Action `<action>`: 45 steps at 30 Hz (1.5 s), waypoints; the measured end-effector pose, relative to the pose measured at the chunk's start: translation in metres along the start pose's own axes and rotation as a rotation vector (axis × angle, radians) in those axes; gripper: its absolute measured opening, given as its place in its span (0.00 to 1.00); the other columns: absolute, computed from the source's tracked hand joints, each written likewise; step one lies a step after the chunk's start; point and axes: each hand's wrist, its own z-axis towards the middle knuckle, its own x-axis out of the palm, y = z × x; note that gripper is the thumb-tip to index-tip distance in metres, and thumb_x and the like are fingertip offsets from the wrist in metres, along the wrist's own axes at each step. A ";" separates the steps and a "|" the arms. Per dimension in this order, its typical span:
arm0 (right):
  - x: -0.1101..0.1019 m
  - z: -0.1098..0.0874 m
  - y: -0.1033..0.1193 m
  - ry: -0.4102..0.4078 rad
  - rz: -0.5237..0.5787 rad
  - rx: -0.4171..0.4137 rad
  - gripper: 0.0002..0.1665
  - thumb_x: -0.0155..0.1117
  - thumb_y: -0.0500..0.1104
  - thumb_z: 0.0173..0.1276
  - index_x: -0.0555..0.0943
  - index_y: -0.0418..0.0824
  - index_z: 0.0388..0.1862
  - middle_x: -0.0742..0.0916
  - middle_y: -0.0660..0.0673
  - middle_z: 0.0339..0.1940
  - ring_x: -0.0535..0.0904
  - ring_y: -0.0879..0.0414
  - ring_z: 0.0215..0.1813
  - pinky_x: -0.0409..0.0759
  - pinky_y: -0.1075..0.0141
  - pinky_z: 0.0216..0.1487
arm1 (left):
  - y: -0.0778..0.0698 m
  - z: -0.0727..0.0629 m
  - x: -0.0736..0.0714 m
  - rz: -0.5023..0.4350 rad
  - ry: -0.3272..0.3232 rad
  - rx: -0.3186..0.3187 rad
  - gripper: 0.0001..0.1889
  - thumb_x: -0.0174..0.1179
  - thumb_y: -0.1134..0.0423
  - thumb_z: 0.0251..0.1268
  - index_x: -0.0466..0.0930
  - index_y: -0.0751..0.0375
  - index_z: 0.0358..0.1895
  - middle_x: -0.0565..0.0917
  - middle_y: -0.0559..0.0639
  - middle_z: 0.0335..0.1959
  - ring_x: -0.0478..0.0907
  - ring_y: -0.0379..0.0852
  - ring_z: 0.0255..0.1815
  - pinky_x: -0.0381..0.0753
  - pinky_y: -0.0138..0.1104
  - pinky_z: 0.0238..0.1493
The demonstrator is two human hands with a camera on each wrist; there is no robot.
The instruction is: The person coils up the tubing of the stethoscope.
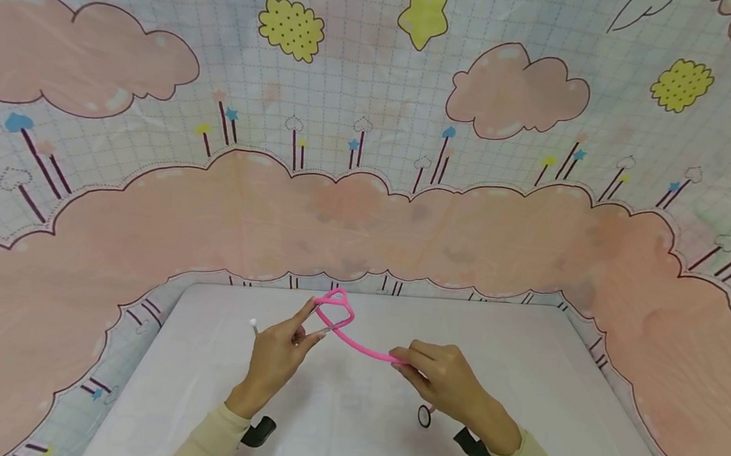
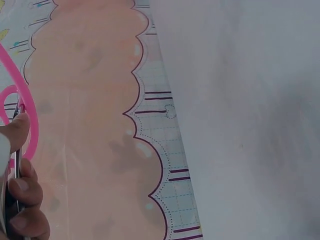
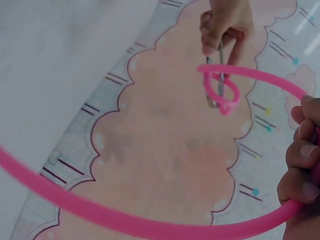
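A stethoscope with pink tubing (image 1: pixel 362 349) is held in both hands over the white table. My left hand (image 1: pixel 278 350) grips its metal ear tubes, and one white eartip (image 1: pixel 253 323) sticks out on the left. Past those fingers, the pink tube bends into a loop (image 3: pixel 233 92) around the metal prongs. My right hand (image 1: pixel 440 377) pinches the tube further along, fingers curled round it in the right wrist view. Below that hand shows the round, black-rimmed chestpiece (image 1: pixel 424 416). A long arc of tubing sweeps across the bottom of the right wrist view.
The white tabletop (image 1: pixel 199 379) lies under both hands. Behind and beside it hangs a cloth (image 1: pixel 340 226) printed with clouds and stars. Black wrist-worn pieces (image 1: pixel 258 432) show at both sleeves.
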 end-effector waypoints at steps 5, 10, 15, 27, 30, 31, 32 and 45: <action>-0.005 0.007 -0.005 0.005 -0.019 -0.014 0.19 0.52 0.50 0.78 0.86 0.40 0.40 0.78 0.54 0.20 0.68 0.67 0.19 0.65 0.85 0.24 | -0.003 -0.002 0.002 -0.003 0.020 0.050 0.36 0.77 0.59 0.47 0.77 0.57 0.64 0.72 0.40 0.16 0.61 0.32 0.18 0.62 0.24 0.20; -0.009 0.012 -0.008 0.008 -0.012 -0.019 0.19 0.52 0.51 0.77 0.86 0.40 0.41 0.79 0.53 0.21 0.67 0.66 0.19 0.65 0.86 0.24 | -0.003 -0.002 0.005 0.006 0.027 0.085 0.35 0.76 0.57 0.49 0.78 0.57 0.64 0.71 0.39 0.16 0.59 0.31 0.18 0.61 0.24 0.21; -0.011 0.018 -0.010 0.009 -0.006 -0.028 0.19 0.54 0.51 0.76 0.86 0.40 0.41 0.80 0.53 0.22 0.70 0.66 0.19 0.69 0.85 0.26 | -0.006 -0.002 0.007 0.002 0.067 0.098 0.34 0.75 0.57 0.50 0.77 0.56 0.65 0.70 0.38 0.16 0.58 0.31 0.18 0.60 0.23 0.21; -0.017 0.035 -0.021 0.022 -0.022 -0.037 0.19 0.55 0.53 0.75 0.85 0.41 0.44 0.82 0.51 0.24 0.74 0.64 0.20 0.73 0.83 0.27 | -0.022 -0.003 0.006 -0.041 0.172 0.170 0.34 0.75 0.57 0.49 0.78 0.56 0.64 0.74 0.40 0.17 0.61 0.29 0.20 0.62 0.20 0.21; -0.017 0.038 -0.022 0.026 -0.025 -0.033 0.18 0.55 0.53 0.74 0.85 0.41 0.44 0.82 0.51 0.24 0.74 0.64 0.20 0.72 0.83 0.27 | -0.027 -0.002 0.004 -0.057 0.204 0.201 0.34 0.75 0.57 0.49 0.78 0.55 0.64 0.74 0.39 0.18 0.62 0.30 0.20 0.63 0.19 0.22; -0.017 0.038 -0.023 0.028 -0.028 -0.032 0.18 0.56 0.53 0.74 0.85 0.41 0.44 0.82 0.51 0.24 0.73 0.64 0.20 0.72 0.82 0.27 | -0.028 -0.002 0.003 -0.062 0.215 0.212 0.34 0.75 0.57 0.49 0.77 0.55 0.64 0.74 0.39 0.18 0.62 0.29 0.20 0.63 0.19 0.22; -0.017 0.039 -0.023 0.030 -0.033 -0.032 0.18 0.56 0.52 0.74 0.85 0.41 0.44 0.82 0.51 0.24 0.73 0.64 0.20 0.72 0.82 0.27 | -0.030 -0.001 0.003 -0.065 0.226 0.221 0.35 0.75 0.57 0.49 0.77 0.55 0.65 0.74 0.39 0.18 0.62 0.29 0.20 0.64 0.19 0.22; -0.011 0.044 -0.030 0.019 -0.044 0.001 0.23 0.53 0.54 0.74 0.85 0.38 0.42 0.84 0.49 0.26 0.78 0.62 0.22 0.78 0.79 0.31 | -0.045 0.000 0.001 -0.110 0.301 0.347 0.35 0.75 0.55 0.50 0.76 0.55 0.66 0.75 0.39 0.17 0.66 0.29 0.18 0.66 0.16 0.24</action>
